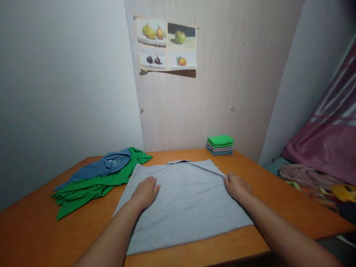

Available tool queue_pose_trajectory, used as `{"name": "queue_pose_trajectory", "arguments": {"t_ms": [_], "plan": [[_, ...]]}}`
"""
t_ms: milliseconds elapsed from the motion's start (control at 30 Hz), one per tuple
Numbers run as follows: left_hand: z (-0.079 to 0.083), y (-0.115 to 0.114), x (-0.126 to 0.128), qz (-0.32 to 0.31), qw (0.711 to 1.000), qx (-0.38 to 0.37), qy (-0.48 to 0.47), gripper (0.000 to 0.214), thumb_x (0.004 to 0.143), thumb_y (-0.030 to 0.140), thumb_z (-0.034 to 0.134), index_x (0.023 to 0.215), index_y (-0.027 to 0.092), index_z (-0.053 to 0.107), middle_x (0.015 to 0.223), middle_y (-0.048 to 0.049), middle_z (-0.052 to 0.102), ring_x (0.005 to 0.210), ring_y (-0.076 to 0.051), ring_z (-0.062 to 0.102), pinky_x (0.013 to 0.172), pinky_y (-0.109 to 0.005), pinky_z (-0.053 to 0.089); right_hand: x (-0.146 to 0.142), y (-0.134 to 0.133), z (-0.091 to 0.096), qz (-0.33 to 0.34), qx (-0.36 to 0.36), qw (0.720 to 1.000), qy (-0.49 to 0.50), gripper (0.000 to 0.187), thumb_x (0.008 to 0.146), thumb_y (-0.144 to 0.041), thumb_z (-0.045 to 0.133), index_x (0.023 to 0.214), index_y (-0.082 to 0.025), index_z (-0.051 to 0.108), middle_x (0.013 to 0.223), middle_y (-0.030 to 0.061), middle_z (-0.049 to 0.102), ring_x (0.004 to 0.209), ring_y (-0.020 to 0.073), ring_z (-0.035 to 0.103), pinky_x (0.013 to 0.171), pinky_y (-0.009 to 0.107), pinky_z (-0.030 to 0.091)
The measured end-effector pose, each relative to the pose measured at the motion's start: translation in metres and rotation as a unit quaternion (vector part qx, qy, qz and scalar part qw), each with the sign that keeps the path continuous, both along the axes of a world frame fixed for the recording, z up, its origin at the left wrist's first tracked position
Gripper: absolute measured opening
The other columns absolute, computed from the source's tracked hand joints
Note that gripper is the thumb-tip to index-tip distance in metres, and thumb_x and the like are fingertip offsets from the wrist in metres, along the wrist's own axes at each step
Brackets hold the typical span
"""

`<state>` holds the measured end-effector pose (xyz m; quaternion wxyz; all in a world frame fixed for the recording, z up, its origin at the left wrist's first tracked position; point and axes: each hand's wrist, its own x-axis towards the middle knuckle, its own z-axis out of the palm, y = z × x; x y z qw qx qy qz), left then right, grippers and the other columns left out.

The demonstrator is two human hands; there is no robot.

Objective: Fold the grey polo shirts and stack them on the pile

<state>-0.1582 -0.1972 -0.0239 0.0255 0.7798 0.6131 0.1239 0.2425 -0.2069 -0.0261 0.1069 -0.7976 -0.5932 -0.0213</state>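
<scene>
A grey shirt (180,202) lies spread on the table in front of me, with a dark-edged opening like a neckline along its far side. My left hand (146,192) rests on the left part of the cloth, palm down, its fingers stretched out. At the right edge my right hand (236,186) has its fingers closed on the shirt, near the end of a dark line that runs from the opening. The shirt's sleeves cannot be made out.
Left of the shirt, a blue garment (102,165) lies crumpled over a green one (91,194). A stack of folded cloths (220,145) stands at the back right of the orange-brown table (222,248). Beyond its right edge are heaped fabrics (308,176) and a pink curtain (325,144).
</scene>
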Motion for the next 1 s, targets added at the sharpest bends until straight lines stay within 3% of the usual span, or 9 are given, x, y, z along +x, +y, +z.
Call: {"name": "queue_pose_trajectory", "arguments": {"t_ms": [133, 267, 400, 600, 700, 833, 1000], "plan": [[-0.008, 0.000, -0.008, -0.009, 1.000, 0.000, 0.024, 0.059, 0.100, 0.044, 0.040, 0.143, 0.006, 0.053, 0.154, -0.0233, 0.045, 0.145, -0.032, 0.040, 0.120, -0.045, 0.029, 0.007, 0.011, 0.007, 0.011, -0.023, 0.999, 0.022, 0.038, 0.095, -0.049, 0.044, 0.101, -0.018, 0.066, 0.104, 0.0190, 0.073, 0.097, 0.0333, 0.070, 0.073, 0.040, 0.050], [-0.003, -0.001, -0.006, -0.006, 0.999, -0.005, 0.041, 0.061, 0.099, 0.045, 0.038, 0.144, 0.006, 0.053, 0.154, -0.0234, 0.045, 0.145, -0.033, 0.040, 0.120, -0.045, 0.029, 0.011, 0.037, 0.025, 0.019, -0.058, 0.990, 0.129, 0.046, 0.091, -0.057, 0.049, 0.081, -0.016, 0.068, 0.095, 0.0177, 0.074, 0.090, 0.0307, 0.069, 0.068, 0.034, 0.048], [0.001, -0.003, -0.002, -0.001, 0.998, -0.004, 0.059, 0.062, 0.100, 0.045, 0.036, 0.143, 0.005, 0.053, 0.153, -0.0242, 0.046, 0.143, -0.035, 0.042, 0.119, -0.046, 0.030, 0.002, 0.070, 0.037, -0.007, -0.049, 0.983, 0.176, 0.043, 0.091, -0.051, 0.053, 0.076, -0.013, 0.069, 0.090, 0.0167, 0.074, 0.081, 0.0250, 0.070, 0.061, 0.028, 0.046], [0.000, -0.002, -0.004, -0.006, 0.998, 0.006, 0.067, 0.062, 0.100, 0.048, 0.034, 0.142, 0.008, 0.055, 0.150, -0.0206, 0.051, 0.141, -0.031, 0.046, 0.119, -0.043, 0.032, -0.015, 0.105, 0.032, -0.040, -0.022, 0.973, 0.225, 0.030, 0.080, -0.040, 0.068, 0.090, -0.011, 0.071, 0.085, 0.0129, 0.074, 0.068, 0.0198, 0.067, 0.052, 0.024, 0.043], [-0.002, 0.000, -0.005, -0.006, 0.998, 0.009, 0.060, 0.063, 0.100, 0.049, 0.035, 0.142, 0.007, 0.055, 0.150, -0.0209, 0.050, 0.141, -0.032, 0.046, 0.119, -0.044, 0.032, -0.018, 0.111, 0.024, -0.031, -0.014, 0.975, 0.221, 0.020, 0.075, -0.030, 0.070, 0.087, -0.013, 0.072, 0.078, 0.0081, 0.072, 0.062, 0.0173, 0.065, 0.050, 0.023, 0.041], [-0.002, -0.001, -0.005, -0.003, 0.998, 0.006, 0.055, 0.062, 0.099, 0.050, 0.037, 0.142, 0.008, 0.056, 0.151, -0.0204, 0.050, 0.142, -0.032, 0.045, 0.120, -0.046, 0.031, -0.014, 0.110, 0.015, -0.016, 0.027, 0.984, 0.178, 0.017, 0.081, -0.027, 0.061, 0.092, -0.019, 0.072, 0.086, 0.0047, 0.074, 0.076, 0.0177, 0.067, 0.059, 0.023, 0.043], [0.000, -0.003, -0.005, 0.013, 0.997, -0.003, 0.070, 0.066, 0.099, 0.052, 0.035, 0.145, 0.009, 0.053, 0.154, -0.0203, 0.046, 0.143, -0.034, 0.042, 0.120, -0.050, 0.029, -0.011, 0.099, 0.014, -0.016, 0.044, 0.994, 0.100, 0.025, 0.087, -0.034, 0.057, 0.104, -0.022, 0.070, 0.105, 0.0112, 0.073, 0.098, 0.0268, 0.068, 0.076, 0.032, 0.047]]}}
